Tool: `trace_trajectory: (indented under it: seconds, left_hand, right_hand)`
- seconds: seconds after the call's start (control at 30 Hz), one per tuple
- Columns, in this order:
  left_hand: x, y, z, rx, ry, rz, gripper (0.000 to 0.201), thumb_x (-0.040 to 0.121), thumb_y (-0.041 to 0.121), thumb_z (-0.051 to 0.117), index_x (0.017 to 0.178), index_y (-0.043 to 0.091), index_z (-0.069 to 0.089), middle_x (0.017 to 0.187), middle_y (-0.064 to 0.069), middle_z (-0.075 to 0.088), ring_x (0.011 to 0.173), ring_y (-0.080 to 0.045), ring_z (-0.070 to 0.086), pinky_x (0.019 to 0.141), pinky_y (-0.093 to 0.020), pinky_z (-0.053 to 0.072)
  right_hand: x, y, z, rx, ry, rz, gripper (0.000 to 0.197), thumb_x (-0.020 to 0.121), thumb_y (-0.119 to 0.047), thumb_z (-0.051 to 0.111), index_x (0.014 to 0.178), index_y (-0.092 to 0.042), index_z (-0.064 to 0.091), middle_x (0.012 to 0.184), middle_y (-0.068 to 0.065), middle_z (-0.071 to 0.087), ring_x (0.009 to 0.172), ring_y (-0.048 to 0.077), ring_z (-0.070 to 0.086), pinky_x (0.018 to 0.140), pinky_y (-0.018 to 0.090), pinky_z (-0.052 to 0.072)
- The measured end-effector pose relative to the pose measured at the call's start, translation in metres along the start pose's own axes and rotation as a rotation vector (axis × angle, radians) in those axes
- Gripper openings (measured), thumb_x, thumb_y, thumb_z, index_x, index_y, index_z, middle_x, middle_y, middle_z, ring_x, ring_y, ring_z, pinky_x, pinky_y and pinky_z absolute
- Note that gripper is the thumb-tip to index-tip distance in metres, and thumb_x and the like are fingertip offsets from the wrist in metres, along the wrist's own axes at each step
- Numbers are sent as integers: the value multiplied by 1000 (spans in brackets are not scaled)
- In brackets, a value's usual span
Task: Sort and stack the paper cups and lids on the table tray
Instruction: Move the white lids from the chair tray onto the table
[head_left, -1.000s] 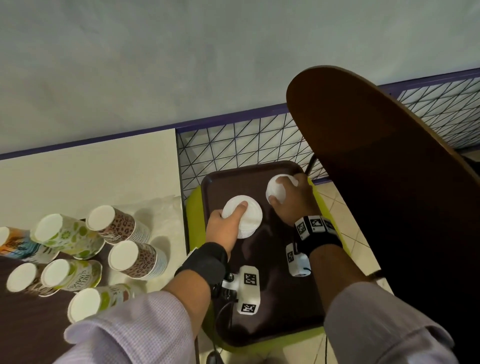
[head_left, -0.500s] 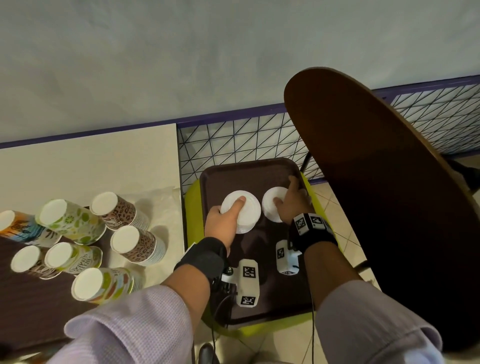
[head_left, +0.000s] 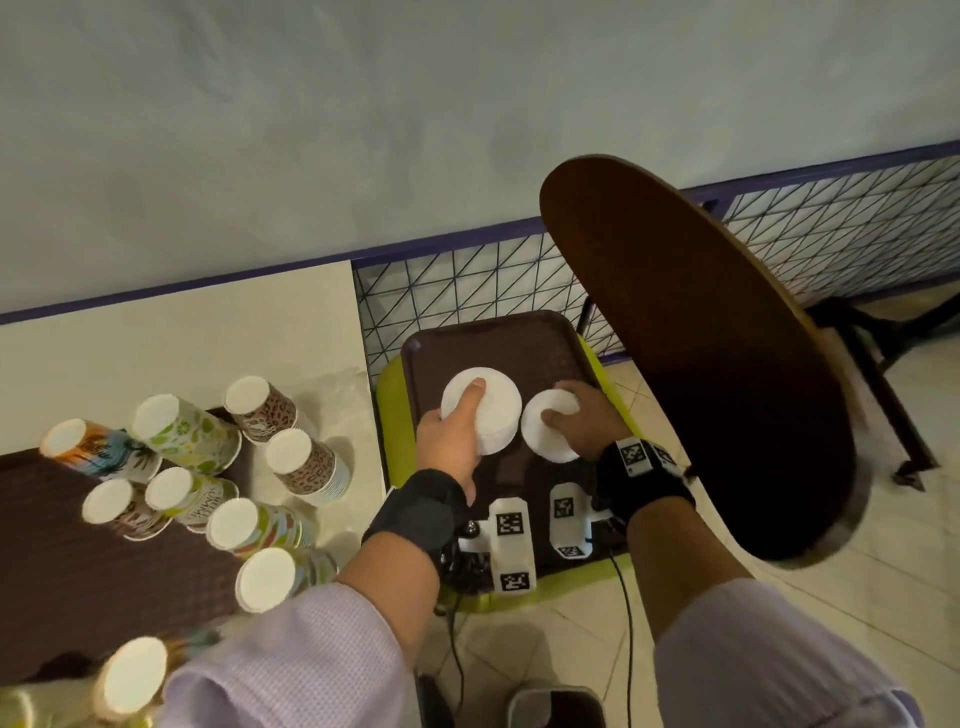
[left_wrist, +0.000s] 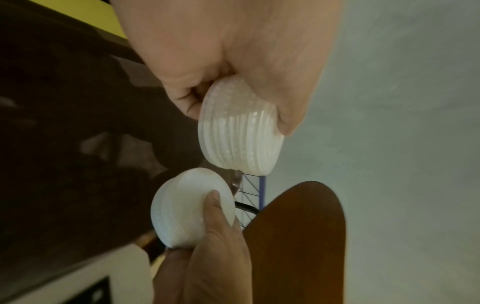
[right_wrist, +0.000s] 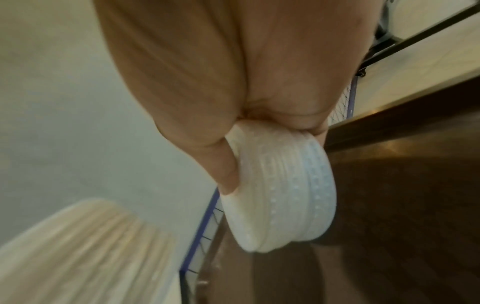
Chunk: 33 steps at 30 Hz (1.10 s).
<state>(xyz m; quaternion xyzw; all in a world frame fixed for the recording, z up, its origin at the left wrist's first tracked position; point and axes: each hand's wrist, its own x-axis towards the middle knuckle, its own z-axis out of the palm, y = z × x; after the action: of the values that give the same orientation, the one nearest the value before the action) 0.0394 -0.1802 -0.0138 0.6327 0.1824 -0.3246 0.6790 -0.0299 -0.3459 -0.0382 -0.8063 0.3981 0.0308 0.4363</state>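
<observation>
Over the brown tray (head_left: 498, 338) each hand grips a stack of white lids — the left hand (head_left: 452, 441) pinches the larger lid stack (head_left: 493, 410), thumb on top, fingers beneath; the right hand (head_left: 592, 426) clasps the smaller lid stack (head_left: 545, 436) just beside it — paper cups (head_left: 182, 467) stand upside down on the table at left

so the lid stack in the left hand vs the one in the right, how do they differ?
The left hand's lid stack looks wider across than the right hand's lid stack. The left hand lays its thumb over the top; the right hand grips its stack from the side. The left stack sits nearer the cups. Both are white ribbed lids, over the brown tray.
</observation>
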Motion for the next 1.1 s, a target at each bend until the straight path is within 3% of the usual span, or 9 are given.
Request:
trace_trajectory:
  seconds: [0.2,0.3,0.4,0.57,0.7,0.83,0.93,1.03,1.1]
  left_hand:
    - [-94,6,-16,43,-109,89,39,89,46,76,117,23,60,121,-3,70,107,-21,68,87,-37,58]
    - [-146,7,-36,48,-188,108,39,92,41,73,123,20,63,118,-4,76,108,-21,71,91,-39,57]
    - [-196,8,-65,57,-226,148,30,97,36,69,120,17,70,110,-2,79,105,-19,74,91,-37,55]
    - [-258,13,-130,121,-211,242,40,89,40,75,121,16,71,110,-9,78,100,-21,73,91,-39,54]
    - [-295,14,-194,119,-174,268,56,70,54,80,114,19,78,117,-22,72,100,-27,67,91,-45,45]
    - [-321,20,-261,115,-135,314,75,52,65,90,111,20,79,113,-17,75,96,-24,69,86,-40,51]
    - [-330,32,-313,148,-139,349,85,42,74,91,110,25,80,108,-12,77,93,-19,72,83,-33,55]
    - [-328,49,-368,171,-113,373,83,42,75,90,106,23,80,102,-11,78,88,-18,73,81,-32,55]
    - [-324,62,-404,171,-95,370,67,54,68,89,104,23,81,97,-8,78,86,-17,71,78,-30,55]
  right_hand:
    - [-94,-19,-32,260,178,-135,47,96,-20,66,140,-17,54,135,6,56,124,26,54,94,27,46]
    - [-144,-18,-46,367,230,-230,43,98,-21,65,139,-20,53,128,-3,53,116,13,50,81,2,40]
    - [-183,-13,-53,457,197,-309,43,96,-22,68,137,-20,55,131,-1,56,119,16,55,96,18,47]
    - [-236,-14,-62,757,-56,-218,34,97,-21,67,127,-33,61,132,3,59,120,27,59,91,52,59]
    - [-286,-25,-59,734,-183,-307,33,99,-19,63,130,-30,61,117,-10,66,110,19,63,75,31,62]
    - [-328,-50,-32,664,-283,-384,42,87,-35,75,127,-38,63,115,-7,68,103,18,66,80,34,60]
    - [-355,-78,-5,621,-335,-424,44,86,-33,76,128,-36,63,112,-5,70,103,21,67,84,36,59]
    - [-374,-110,30,523,-381,-460,40,85,-36,72,124,-40,64,111,-7,70,104,20,68,86,43,59]
    - [-378,-130,60,514,-394,-430,39,79,-36,68,118,-45,66,109,-9,71,103,18,68,90,50,58]
